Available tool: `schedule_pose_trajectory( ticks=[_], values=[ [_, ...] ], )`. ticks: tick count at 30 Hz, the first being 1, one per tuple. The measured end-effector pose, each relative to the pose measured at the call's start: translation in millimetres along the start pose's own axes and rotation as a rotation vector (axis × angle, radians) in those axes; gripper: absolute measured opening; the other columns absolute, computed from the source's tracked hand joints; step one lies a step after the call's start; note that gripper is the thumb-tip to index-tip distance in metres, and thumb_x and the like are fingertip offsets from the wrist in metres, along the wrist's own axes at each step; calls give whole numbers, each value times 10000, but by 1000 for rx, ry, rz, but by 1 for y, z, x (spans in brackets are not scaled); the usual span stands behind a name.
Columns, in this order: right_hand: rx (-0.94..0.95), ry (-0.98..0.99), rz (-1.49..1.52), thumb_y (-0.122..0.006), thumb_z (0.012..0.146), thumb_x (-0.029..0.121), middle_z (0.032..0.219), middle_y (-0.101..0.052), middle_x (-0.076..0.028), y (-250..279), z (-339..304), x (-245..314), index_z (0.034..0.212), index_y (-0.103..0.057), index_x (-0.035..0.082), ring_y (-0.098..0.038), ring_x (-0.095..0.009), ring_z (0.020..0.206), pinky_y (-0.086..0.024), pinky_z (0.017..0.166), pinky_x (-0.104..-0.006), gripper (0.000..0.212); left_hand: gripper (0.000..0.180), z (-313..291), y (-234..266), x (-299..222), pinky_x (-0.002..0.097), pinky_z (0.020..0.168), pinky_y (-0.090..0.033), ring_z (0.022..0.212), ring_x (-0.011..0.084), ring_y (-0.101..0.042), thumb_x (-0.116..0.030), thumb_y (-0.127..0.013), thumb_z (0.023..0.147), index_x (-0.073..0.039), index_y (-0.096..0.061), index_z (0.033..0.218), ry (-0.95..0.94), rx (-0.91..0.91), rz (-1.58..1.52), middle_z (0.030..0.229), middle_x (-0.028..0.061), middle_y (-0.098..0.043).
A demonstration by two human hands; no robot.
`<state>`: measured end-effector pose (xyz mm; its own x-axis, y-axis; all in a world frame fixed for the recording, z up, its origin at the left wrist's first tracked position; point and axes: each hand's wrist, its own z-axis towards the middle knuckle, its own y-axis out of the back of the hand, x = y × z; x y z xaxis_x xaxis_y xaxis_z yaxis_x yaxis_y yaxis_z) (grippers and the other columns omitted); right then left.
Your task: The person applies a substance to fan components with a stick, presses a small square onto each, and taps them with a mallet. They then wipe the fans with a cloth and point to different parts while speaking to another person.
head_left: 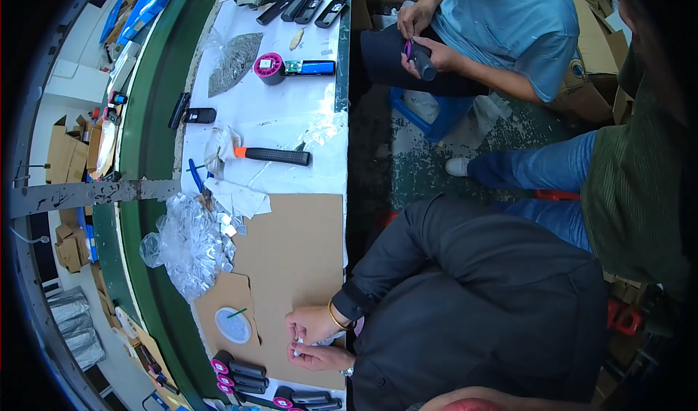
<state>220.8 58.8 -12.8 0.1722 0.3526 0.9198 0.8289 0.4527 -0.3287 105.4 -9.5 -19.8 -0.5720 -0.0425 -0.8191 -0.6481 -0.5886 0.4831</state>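
My black-sleeved arms reach in from the right over a sheet of brown cardboard (294,258). My right hand (314,324), with a gold bangle at the wrist, is the upper one in the picture. Its fingers are closed in a pinch at a small white piece (298,340). Close below it, my left hand (321,357) wears a wristwatch and pinches at the same spot. The fingers hide most of the piece. Beside the hands lies a round whitish dish (233,325) with a thin green stick across it.
Black cylinders with pink rings (243,374) lie at the bottom. A clear bag of small parts (189,240), blue-handled pliers (196,180), a hammer (273,155) and a circuit board (313,68) lie farther up. A blue-shirted person (502,25) holds a dark device; another in jeans (552,160) is at right.
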Motion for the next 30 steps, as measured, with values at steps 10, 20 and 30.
schedule_pose_trajectory(
  ticks=[10, 20, 30],
  values=[
    [-4, 13, 13, -792, 844, 134, 872, -688, -82, -4, 1, -8, 1114, -641, -14, -662, -177, 803, -529, 685, -335, 342, 326, -3, 3, 1, 357, 916, -462, 997, 236, -565, -282, -547, 1130, 35, -602, 1184, -6, 5, -2, 1063, 153, -611],
    [-15, 12, 20, -790, 848, 139, 862, -693, -83, -3, 0, -4, 1109, -644, -13, -664, -177, 797, -530, 680, -342, 335, 336, 0, 1, 0, 359, 909, -465, 990, 236, -564, -291, -546, 1131, 36, -601, 1184, 11, -6, -8, 1064, 157, -612],
    [15, 28, -7, -802, 855, 115, 872, -715, -72, -3, 5, -20, 1100, -645, -3, -693, -144, 791, -577, 702, -319, 314, 314, -3, 3, 10, 372, 925, -483, 1018, 253, -583, -258, -487, 1139, 29, -555, 1246, 105, -3, -33, 1145, 166, -607]
  ],
)
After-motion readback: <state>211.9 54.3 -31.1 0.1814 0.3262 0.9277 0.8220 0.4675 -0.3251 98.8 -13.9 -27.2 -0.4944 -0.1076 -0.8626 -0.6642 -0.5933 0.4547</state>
